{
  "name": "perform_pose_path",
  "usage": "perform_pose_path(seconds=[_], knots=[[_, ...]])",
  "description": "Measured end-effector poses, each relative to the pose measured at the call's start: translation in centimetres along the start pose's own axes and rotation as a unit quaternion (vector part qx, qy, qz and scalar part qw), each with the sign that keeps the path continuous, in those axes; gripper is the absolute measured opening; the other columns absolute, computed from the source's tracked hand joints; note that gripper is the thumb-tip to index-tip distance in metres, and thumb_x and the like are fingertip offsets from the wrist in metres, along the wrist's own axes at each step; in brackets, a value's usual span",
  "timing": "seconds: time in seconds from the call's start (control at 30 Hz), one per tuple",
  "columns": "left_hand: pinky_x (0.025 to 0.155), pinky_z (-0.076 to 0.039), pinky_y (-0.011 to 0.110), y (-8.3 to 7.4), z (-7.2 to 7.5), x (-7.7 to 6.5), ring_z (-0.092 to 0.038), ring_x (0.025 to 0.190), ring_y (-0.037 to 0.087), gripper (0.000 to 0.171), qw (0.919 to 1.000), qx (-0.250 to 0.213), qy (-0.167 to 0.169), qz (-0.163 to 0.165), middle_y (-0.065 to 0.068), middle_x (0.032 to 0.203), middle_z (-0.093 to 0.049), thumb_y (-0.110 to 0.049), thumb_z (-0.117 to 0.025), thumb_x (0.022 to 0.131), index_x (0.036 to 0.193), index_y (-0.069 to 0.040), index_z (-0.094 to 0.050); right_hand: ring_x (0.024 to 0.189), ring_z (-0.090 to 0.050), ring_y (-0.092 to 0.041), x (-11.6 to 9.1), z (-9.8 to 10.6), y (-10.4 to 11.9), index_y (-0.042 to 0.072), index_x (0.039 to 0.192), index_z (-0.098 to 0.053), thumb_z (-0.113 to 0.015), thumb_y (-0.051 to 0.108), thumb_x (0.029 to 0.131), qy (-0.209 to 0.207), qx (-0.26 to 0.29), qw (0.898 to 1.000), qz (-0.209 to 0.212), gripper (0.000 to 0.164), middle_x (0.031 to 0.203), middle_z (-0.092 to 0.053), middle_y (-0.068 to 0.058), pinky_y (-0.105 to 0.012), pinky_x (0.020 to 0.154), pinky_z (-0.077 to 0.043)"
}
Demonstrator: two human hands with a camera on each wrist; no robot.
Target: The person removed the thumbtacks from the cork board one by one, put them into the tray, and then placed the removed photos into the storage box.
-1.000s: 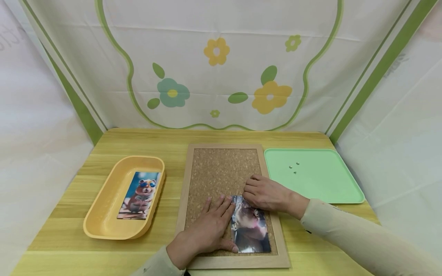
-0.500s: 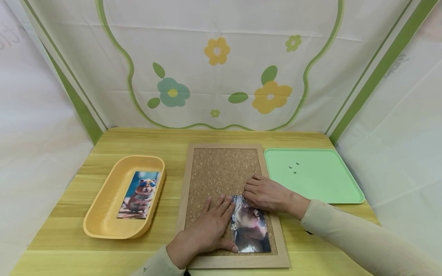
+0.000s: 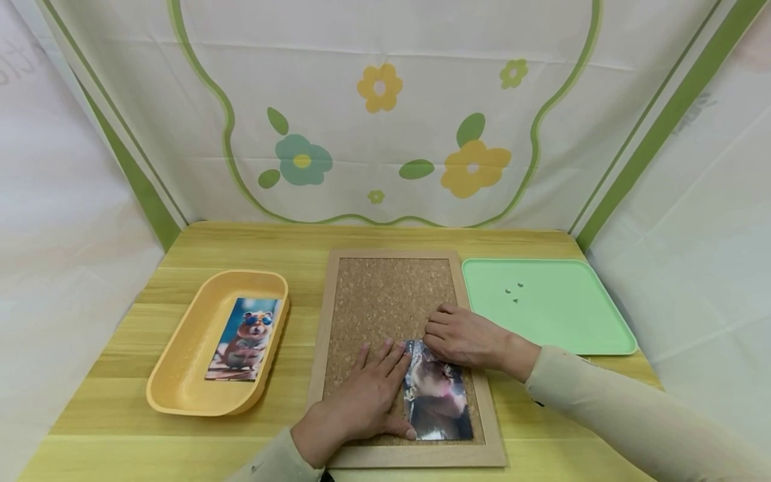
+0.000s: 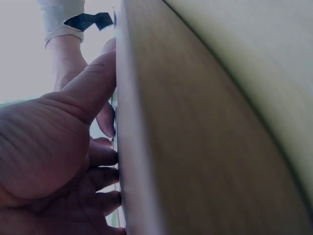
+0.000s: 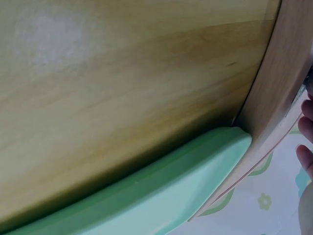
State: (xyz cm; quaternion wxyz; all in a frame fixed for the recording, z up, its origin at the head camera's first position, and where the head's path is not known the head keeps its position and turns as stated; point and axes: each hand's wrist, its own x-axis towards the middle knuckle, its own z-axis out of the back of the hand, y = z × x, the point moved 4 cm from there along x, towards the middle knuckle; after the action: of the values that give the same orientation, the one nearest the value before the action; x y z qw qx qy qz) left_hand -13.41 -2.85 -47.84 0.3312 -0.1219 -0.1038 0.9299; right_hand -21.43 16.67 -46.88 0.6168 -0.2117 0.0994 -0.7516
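Note:
A framed cork board point(image 3: 391, 294) lies on the table with a glossy animal photo point(image 3: 436, 395) on its lower right part. My left hand point(image 3: 367, 395) rests flat on the cork with fingers spread, its thumb on the photo's lower left corner and its fingertips at the upper left edge. The left wrist view shows this palm point(image 4: 44, 147) from low beside the wooden frame point(image 4: 171, 127). My right hand point(image 3: 460, 338) has its fingers curled down at the photo's top edge; I cannot tell what is under them. Only its fingertips point(image 5: 305, 127) enter the right wrist view.
A yellow tray point(image 3: 175, 375) at left holds another photo point(image 3: 243, 341), of a hamster in sunglasses. The green tray point(image 3: 566, 308), close against the board's right side, bears several tiny shiny pieces point(image 3: 515, 300). A flower-printed curtain point(image 3: 337, 80) hangs behind the table.

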Motion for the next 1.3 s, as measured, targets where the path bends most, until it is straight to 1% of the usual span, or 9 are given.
perform_pose_path(seconds=[0.17,0.3,0.5,0.63,0.77,0.9,1.1,1.3], knots=[[0.128,-0.019,0.064,0.0,0.0,0.0,-0.016,0.164,0.034,0.123,1.0,-0.002,0.004,0.0,0.012,0.175,-0.021,-0.079,-0.072,0.078,0.168,-0.007,-0.028,0.093,-0.06,-0.018,0.0,-0.1,0.0,0.015,0.095,-0.063,-0.05,0.024,0.107,-0.003,-0.001,1.0,0.007,0.02,0.097,-0.066,0.002,-0.038,0.092,-0.053],[0.128,-0.019,0.064,0.1,0.0,0.1,-0.016,0.163,0.033,0.123,1.0,-0.001,0.004,0.0,0.012,0.175,-0.021,-0.08,-0.071,0.079,0.168,-0.007,-0.027,0.094,-0.06,-0.018,0.0,0.0,0.0,0.016,0.096,-0.063,-0.054,0.025,0.104,0.005,0.001,1.0,0.011,0.015,0.099,-0.066,0.003,-0.038,0.093,-0.052],[0.128,-0.02,0.064,0.1,0.0,0.1,-0.017,0.163,0.034,0.123,1.0,0.0,0.002,-0.001,0.013,0.175,-0.022,-0.079,-0.072,0.079,0.167,-0.006,-0.028,0.097,-0.059,-0.018,-0.2,0.0,0.0,0.017,0.102,-0.064,-0.059,0.03,0.101,0.012,-0.024,0.999,0.026,0.014,0.102,-0.066,0.003,-0.039,0.095,-0.051],[0.128,-0.02,0.064,0.1,0.0,0.1,-0.017,0.163,0.034,0.122,1.0,-0.002,0.003,0.0,0.013,0.175,-0.022,-0.079,-0.072,0.079,0.167,-0.007,-0.028,0.1,-0.059,-0.019,-0.3,0.0,0.0,0.017,0.104,-0.065,-0.057,0.03,0.102,0.009,-0.032,0.999,0.031,0.016,0.104,-0.067,0.003,-0.039,0.097,-0.051],[0.128,-0.019,0.064,0.1,0.0,0.0,-0.017,0.163,0.034,0.122,1.0,-0.003,0.006,0.0,0.012,0.175,-0.022,-0.079,-0.071,0.079,0.167,-0.007,-0.028,0.1,-0.059,-0.019,-0.5,-0.1,0.0,0.016,0.106,-0.066,-0.055,0.027,0.102,0.001,-0.036,0.999,0.036,0.016,0.104,-0.068,0.002,-0.04,0.098,-0.051],[0.129,-0.018,0.064,0.1,0.0,0.0,-0.016,0.164,0.033,0.122,1.0,-0.006,0.007,0.0,0.012,0.175,-0.022,-0.079,-0.071,0.08,0.168,-0.007,-0.028,0.099,-0.06,-0.019,-0.6,0.0,0.0,0.015,0.106,-0.067,-0.052,0.024,0.102,-0.017,-0.036,0.999,0.037,0.018,0.103,-0.068,0.001,-0.039,0.098,-0.051],[0.129,-0.018,0.064,0.1,-0.1,0.0,-0.016,0.163,0.034,0.122,1.0,-0.005,0.001,0.0,0.013,0.175,-0.022,-0.079,-0.072,0.079,0.167,-0.007,-0.029,0.096,-0.06,-0.02,-0.7,0.7,-0.2,0.014,0.107,-0.069,-0.049,0.022,0.104,-0.044,-0.04,0.998,0.028,0.022,0.101,-0.068,0.001,-0.039,0.096,-0.052],[0.129,-0.018,0.064,0.1,-0.1,0.0,-0.016,0.163,0.034,0.122,1.0,-0.004,0.0,0.0,0.013,0.175,-0.022,-0.079,-0.072,0.079,0.167,-0.007,-0.029,0.098,-0.061,-0.021,-1.0,1.3,-0.4,0.013,0.108,-0.068,-0.047,0.019,0.105,-0.04,-0.053,0.998,0.011,0.023,0.103,-0.068,-0.001,-0.04,0.097,-0.052]])
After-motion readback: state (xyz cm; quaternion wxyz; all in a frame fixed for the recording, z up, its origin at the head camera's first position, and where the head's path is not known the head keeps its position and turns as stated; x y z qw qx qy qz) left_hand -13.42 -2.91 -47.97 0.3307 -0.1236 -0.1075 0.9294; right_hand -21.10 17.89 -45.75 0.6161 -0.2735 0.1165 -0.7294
